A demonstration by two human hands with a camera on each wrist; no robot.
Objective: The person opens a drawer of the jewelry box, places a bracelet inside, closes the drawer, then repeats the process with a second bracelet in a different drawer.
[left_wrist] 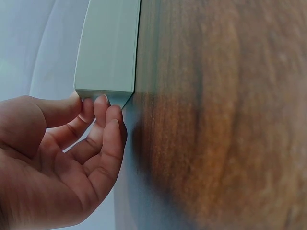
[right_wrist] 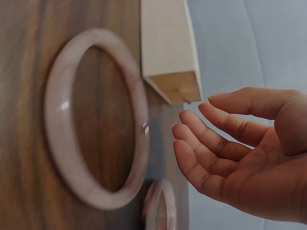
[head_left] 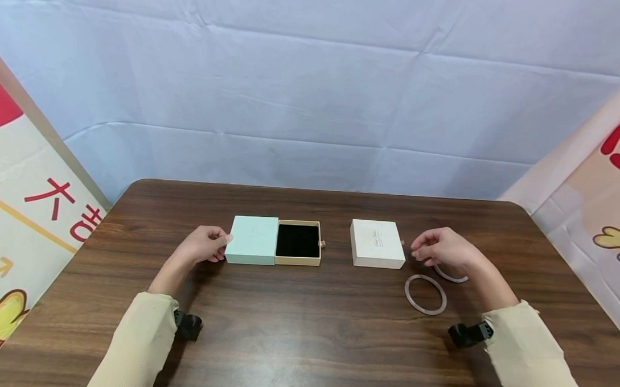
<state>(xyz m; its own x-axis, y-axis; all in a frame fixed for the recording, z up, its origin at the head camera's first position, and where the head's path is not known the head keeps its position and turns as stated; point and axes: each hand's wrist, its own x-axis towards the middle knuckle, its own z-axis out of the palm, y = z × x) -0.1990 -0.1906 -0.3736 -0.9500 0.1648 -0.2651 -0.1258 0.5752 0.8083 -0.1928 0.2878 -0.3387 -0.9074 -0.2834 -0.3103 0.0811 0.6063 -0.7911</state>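
At its left end, the mint-green drawer box (head_left: 252, 240) is held by my left hand (head_left: 205, 244), the thumb at its top edge and curled fingers against its end face (left_wrist: 103, 93). Its drawer, with a black lining (head_left: 297, 241) and tan rim, is slid out to the right and has a small pull tab (head_left: 323, 244). My right hand (head_left: 445, 249) holds nothing. Its loosely bent fingers hover by the right end of a closed white box (head_left: 377, 244), close to that box's tan drawer front (right_wrist: 175, 87). Two pale pinkish bangles (head_left: 425, 295) lie nearby, one partly hidden under this hand.
The brown wooden table (head_left: 305, 341) has rounded far corners. Behind it hangs a pale blue cloth (head_left: 303, 91). Printed banners (head_left: 37, 218) flank it left and right. A small black camera (head_left: 187, 326) is strapped to each wrist over cream sleeves (head_left: 135, 341).
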